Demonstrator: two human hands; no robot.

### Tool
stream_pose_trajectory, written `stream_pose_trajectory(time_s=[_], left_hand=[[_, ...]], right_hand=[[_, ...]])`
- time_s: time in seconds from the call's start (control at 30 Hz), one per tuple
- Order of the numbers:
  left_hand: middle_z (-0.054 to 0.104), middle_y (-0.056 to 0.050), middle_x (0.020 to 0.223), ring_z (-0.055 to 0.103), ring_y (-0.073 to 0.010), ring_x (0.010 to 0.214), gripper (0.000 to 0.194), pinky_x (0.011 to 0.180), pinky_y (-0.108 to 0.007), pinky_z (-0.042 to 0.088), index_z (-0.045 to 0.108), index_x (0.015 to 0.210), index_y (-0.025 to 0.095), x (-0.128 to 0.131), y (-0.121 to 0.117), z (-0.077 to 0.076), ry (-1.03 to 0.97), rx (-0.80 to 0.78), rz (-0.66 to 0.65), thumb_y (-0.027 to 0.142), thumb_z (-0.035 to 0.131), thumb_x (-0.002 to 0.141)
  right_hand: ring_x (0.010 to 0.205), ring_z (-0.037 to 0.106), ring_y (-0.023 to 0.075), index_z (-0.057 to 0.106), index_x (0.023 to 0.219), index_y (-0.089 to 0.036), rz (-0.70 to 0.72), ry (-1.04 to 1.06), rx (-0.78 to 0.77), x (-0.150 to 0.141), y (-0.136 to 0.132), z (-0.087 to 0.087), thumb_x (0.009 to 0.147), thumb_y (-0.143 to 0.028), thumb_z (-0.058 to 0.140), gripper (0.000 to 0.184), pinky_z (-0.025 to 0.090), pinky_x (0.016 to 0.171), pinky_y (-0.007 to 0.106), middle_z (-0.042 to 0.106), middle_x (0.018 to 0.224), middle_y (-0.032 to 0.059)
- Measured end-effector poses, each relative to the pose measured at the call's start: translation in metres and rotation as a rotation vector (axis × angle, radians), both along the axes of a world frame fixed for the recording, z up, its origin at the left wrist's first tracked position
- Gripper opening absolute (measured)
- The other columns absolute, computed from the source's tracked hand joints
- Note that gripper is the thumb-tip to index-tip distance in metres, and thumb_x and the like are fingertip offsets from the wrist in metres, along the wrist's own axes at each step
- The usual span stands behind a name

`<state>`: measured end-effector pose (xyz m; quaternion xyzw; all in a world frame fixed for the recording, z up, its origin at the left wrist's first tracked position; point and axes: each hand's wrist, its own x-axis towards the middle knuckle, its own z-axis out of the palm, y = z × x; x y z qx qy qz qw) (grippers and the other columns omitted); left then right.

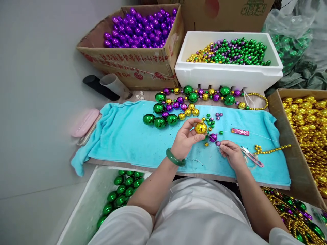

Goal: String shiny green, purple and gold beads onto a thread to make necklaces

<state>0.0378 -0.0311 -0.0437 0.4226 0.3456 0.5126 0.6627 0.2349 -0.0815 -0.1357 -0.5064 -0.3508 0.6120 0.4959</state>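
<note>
Over a turquoise towel (122,136), my left hand (186,137) grips a large shiny gold bead (201,128) between thumb and fingers. My right hand (232,153) is pinched closed at a small purple bead (217,143) on a thin string. A larger purple bead (213,137) hangs on that string between the hands. Loose small green beads (211,123) and purple ones lie just behind the gold bead. Pink-handled thread snips (252,157) lie beside my right wrist. A magenta labelled lighter-like object (240,132) rests behind my right hand.
Large green, purple and gold beads (159,122) cluster at the towel's back. A finished-looking bead strand (204,97) lies behind. A cardboard box (127,63), white foam box (227,73) and gold-bead carton (288,143) stand around. A foam bin (84,207) sits below left.
</note>
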Motion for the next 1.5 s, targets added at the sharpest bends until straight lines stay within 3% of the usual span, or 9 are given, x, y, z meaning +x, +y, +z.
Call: stream_pose_trajectory(time_s=[0.23,0.43,0.6,0.83,0.9,0.97,1.07,1.17,1.5], left_hand=[[0.056,-0.007,0.119,0.058,-0.0193,0.095,0.049,0.078,-0.031,0.049,0.064,0.115,0.027,-0.017,0.020,0.001,0.553,0.262,-0.323,0.019,0.075,0.067],[0.064,-0.008,0.096,0.052,-0.0245,0.097,0.026,0.096,-0.041,0.039,0.072,0.095,0.022,0.004,0.101,-0.021,1.050,0.593,-0.068,0.012,0.057,0.077],[0.067,-0.013,0.094,0.053,-0.0286,0.101,0.020,0.093,-0.041,0.039,0.074,0.089,0.018,0.048,0.146,-0.045,1.403,0.555,-0.315,0.014,0.060,0.076],[0.068,-0.009,0.085,0.060,-0.0246,0.090,0.017,0.085,-0.035,0.044,0.075,0.080,0.018,0.050,0.156,-0.054,1.421,0.485,-0.383,0.011,0.063,0.070],[0.068,-0.009,0.092,0.060,-0.0232,0.093,0.019,0.087,-0.034,0.044,0.075,0.085,0.018,0.043,0.146,-0.051,1.357,0.493,-0.323,0.012,0.061,0.074],[0.067,-0.009,0.096,0.061,-0.0209,0.092,0.018,0.086,-0.034,0.046,0.074,0.089,0.018,0.035,0.132,-0.045,1.093,0.427,-0.162,0.017,0.061,0.077],[0.067,-0.006,0.085,0.062,-0.0149,0.077,0.018,0.075,-0.030,0.050,0.072,0.092,0.017,0.020,0.108,-0.032,0.414,0.058,-0.006,0.025,0.066,0.077],[0.066,-0.004,0.078,0.062,-0.0099,0.069,0.019,0.067,-0.024,0.050,0.070,0.094,0.014,0.008,0.088,-0.020,-0.029,-0.259,-0.039,0.024,0.068,0.077],[0.067,-0.003,0.080,0.061,-0.0076,0.071,0.015,0.067,-0.021,0.051,0.068,0.095,0.013,-0.003,0.074,-0.012,-0.232,-0.332,-0.003,0.019,0.065,0.081]], right_hand=[[0.049,0.043,0.0084,0.066,0.079,-0.018,-0.015,-0.015,0.023,-0.003,0.004,0.010,0.071,-0.037,0.071,0.021,0.033,0.045,0.022,0.052,0.055,-0.0033],[0.049,0.043,0.0087,0.065,0.078,-0.017,-0.118,-0.033,0.046,0.004,0.007,0.017,0.071,-0.037,0.071,0.022,0.033,0.045,0.023,0.051,0.055,-0.0027],[0.050,0.043,0.0085,0.065,0.079,-0.017,-0.155,0.000,0.052,0.006,0.005,0.020,0.074,-0.035,0.070,0.020,0.032,0.046,0.022,0.052,0.056,-0.0030],[0.050,0.042,0.0086,0.066,0.079,-0.017,-0.183,-0.041,0.041,0.012,0.004,0.021,0.074,-0.036,0.070,0.020,0.032,0.046,0.023,0.051,0.056,-0.0026],[0.049,0.042,0.0086,0.066,0.079,-0.017,-0.221,-0.047,0.049,0.013,0.005,0.021,0.074,-0.037,0.070,0.020,0.032,0.046,0.023,0.050,0.056,-0.0026],[0.049,0.042,0.0089,0.066,0.080,-0.017,-0.270,-0.050,0.057,0.013,0.006,0.020,0.074,-0.037,0.069,0.021,0.031,0.046,0.023,0.050,0.055,-0.0023],[0.049,0.041,0.0087,0.067,0.080,-0.017,-0.312,-0.049,0.059,0.013,0.006,0.020,0.074,-0.035,0.070,0.019,0.029,0.045,0.023,0.049,0.054,-0.0024],[0.049,0.040,0.0080,0.069,0.078,-0.017,-0.306,-0.082,0.066,0.012,0.003,0.021,0.073,-0.033,0.071,0.017,0.029,0.046,0.023,0.049,0.053,-0.0028],[0.050,0.039,0.0083,0.070,0.075,-0.017,-0.272,-0.164,0.041,0.003,0.000,0.028,0.070,-0.035,0.071,0.019,0.030,0.047,0.023,0.048,0.053,-0.0026]])
